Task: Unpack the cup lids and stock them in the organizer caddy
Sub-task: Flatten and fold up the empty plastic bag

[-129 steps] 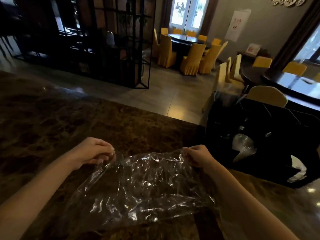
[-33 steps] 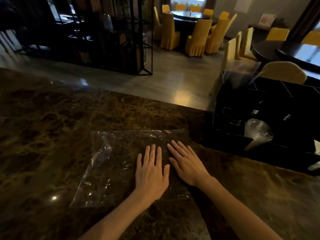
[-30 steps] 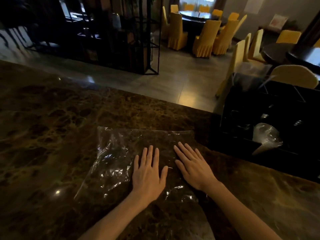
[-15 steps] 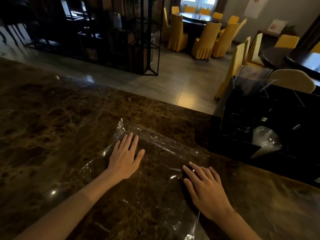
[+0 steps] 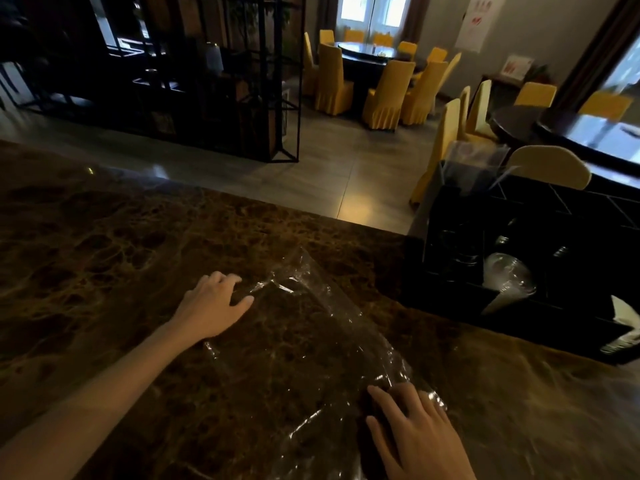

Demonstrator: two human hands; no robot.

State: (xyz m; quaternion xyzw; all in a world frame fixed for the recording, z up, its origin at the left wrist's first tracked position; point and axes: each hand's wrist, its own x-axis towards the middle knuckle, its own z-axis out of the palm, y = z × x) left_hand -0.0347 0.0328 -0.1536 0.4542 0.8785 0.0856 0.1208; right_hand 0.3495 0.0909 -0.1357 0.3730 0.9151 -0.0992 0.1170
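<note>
An empty clear plastic bag [image 5: 304,344] lies flat on the dark marble counter [image 5: 104,258]. My left hand [image 5: 213,304] rests on the bag's far left corner, fingers curled on the film. My right hand [image 5: 412,431] presses flat on its near right edge, fingers spread. To the right stands the black organizer caddy [image 5: 446,299] with divided compartments. A stack of clear cup lids [image 5: 507,277] leans in one front compartment.
White napkins [image 5: 625,315] sit in the caddy's right end. The counter's far edge runs diagonally ahead of the bag. Beyond it are a tiled floor, a black metal shelf [image 5: 221,77] and yellow-covered chairs [image 5: 388,95] around dark tables.
The bag went from held up and crumpled to lying flat. Since half a second ago my hands have slid further apart, the left away, the right toward me.
</note>
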